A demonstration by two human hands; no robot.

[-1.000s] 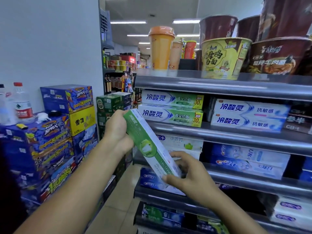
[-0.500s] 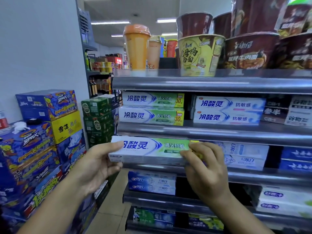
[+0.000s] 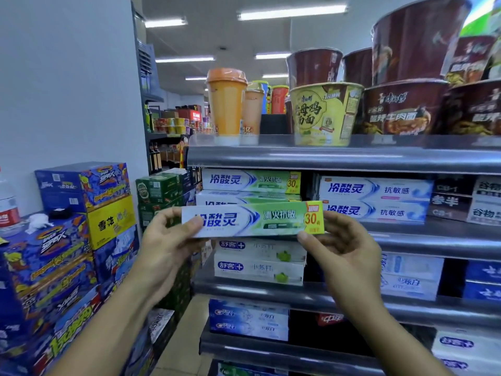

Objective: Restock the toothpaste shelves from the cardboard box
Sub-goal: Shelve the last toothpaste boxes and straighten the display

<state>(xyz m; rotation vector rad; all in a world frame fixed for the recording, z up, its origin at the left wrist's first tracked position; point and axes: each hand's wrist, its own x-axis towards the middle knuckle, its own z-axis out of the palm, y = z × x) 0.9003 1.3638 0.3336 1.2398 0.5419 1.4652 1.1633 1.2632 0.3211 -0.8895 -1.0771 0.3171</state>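
A white-and-green toothpaste box (image 3: 252, 219) with blue lettering and a yellow "30" corner is held level in front of the shelves. My left hand (image 3: 165, 248) grips its left end, thumb on the front face. My right hand (image 3: 341, 248) pinches its right end from below. Directly behind the box, a stack of two matching green toothpaste boxes (image 3: 250, 181) lies on the grey toothpaste shelf (image 3: 406, 234). The held box covers most of the lower one. The cardboard box is out of sight.
White-and-blue toothpaste boxes (image 3: 375, 199) lie to the right on the same shelf. Cup noodles (image 3: 324, 114) and drink cups (image 3: 226, 104) stand on the shelf above. More toothpaste rows (image 3: 259, 261) fill lower shelves. Stacked drink cartons (image 3: 81, 213) line the left wall beside a narrow aisle.
The toothpaste box went from tilted on end to level, then rose from the second shelf's height to the front of the green stack. Both hands kept hold of its ends.
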